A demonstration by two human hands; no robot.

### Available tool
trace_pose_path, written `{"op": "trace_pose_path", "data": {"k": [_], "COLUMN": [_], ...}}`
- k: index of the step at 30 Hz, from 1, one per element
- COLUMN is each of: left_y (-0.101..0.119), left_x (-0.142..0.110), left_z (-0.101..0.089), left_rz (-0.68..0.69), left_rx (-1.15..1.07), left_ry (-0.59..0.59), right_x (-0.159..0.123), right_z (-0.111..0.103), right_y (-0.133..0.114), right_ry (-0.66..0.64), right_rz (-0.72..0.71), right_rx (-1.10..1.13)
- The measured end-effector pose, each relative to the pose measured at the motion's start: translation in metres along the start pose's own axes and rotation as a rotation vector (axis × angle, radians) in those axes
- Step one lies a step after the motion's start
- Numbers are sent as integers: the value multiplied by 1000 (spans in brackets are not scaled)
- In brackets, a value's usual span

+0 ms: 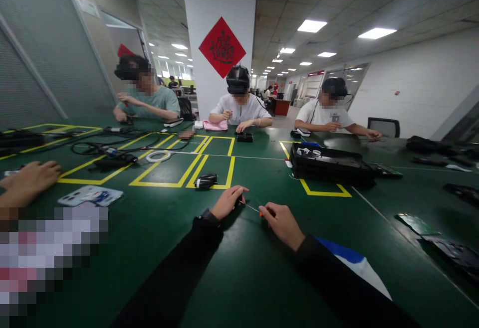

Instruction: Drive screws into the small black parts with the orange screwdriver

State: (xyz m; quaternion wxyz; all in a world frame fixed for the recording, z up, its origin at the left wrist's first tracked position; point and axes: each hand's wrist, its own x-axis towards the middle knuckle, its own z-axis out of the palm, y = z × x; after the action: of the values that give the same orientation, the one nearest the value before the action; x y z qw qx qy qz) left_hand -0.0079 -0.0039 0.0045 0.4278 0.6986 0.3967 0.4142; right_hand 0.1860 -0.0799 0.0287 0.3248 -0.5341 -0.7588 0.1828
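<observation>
Both of my hands are low over the green table (209, 268), close to each other. My right hand (281, 222) is closed on a thin screwdriver (253, 209); its metal shaft points left and a bit of orange shows by the fingers. In my left hand (227, 202) the fingers are closed round a small black part (238, 201), mostly hidden by them. The shaft's tip reaches that part, though I cannot tell whether it sits in a screw. Just beyond my left hand lies a black cylindrical device (205, 181) with light stripes.
A black tray (329, 161) of parts stands at right. A phone in a patterned case (91, 195) and a neighbour's hand (32, 176) are at left. Cables (112, 153) cross the far left. A blue-and-white sheet (355, 263) lies under my right forearm. Several people sit opposite.
</observation>
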Motion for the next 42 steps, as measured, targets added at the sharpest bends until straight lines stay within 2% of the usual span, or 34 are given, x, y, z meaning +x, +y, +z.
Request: {"op": "trace_pose_path", "data": {"k": [7, 12, 21, 27, 31, 36, 42], "left_y": [2, 1, -2, 3, 6, 7, 5], "left_x": [-1, 0, -1, 0, -1, -2, -2], "left_z": [-2, 0, 2, 0, -2, -2, -1], "left_rz": [-17, -46, -14, 20, 56, 81, 59], "left_rx": [-155, -174, -100, 27, 69, 95, 91], "left_ry": [-9, 5, -13, 46, 78, 40, -1], "right_x": [1, 0, -3, -2, -2, -3, -1], "right_z": [-1, 2, 1, 0, -1, 1, 1], "right_y": [-5, -7, -7, -3, -1, 1, -3], "right_ry": [57, 52, 59, 88, 65, 47, -11], "right_rz": [-16, -35, -25, 17, -5, -20, 50], "right_rx": [95, 153, 72, -3, 11, 62, 186]}}
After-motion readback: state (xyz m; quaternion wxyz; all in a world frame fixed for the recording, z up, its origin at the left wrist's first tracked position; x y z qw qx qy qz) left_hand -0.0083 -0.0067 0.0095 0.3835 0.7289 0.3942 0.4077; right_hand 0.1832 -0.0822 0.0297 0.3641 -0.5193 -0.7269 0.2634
